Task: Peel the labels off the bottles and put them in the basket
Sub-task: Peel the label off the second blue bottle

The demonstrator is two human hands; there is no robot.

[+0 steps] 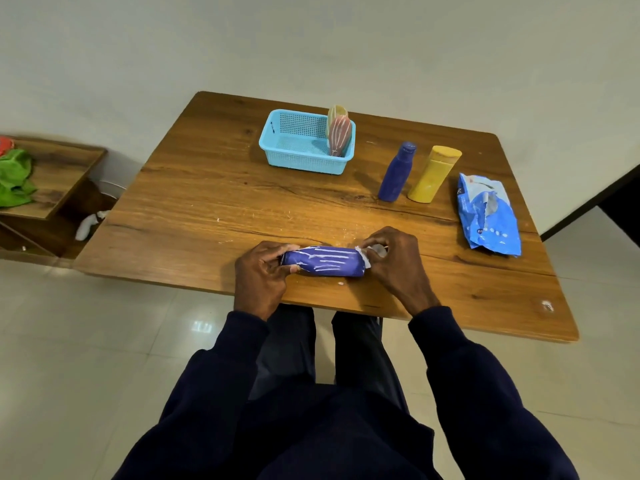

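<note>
Left hand [261,271] and right hand [394,263] clutch a purple bottle [325,262] on the wooden table [207,188], tiled floor [97,341] below

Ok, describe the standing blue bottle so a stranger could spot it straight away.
On the wooden table, look right of the light blue plastic basket at two standing bottles. The dark blue plastic bottle is the left one, slimmer than the yellow plastic bottle beside it.

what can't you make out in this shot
Head view, lying blue bottle: neck end hidden by the right hand, base end by the left hand.
Head view, yellow bottle in the basket: mostly hidden behind the pink bottle.
Head view, blue packet: print too small to read.
</note>
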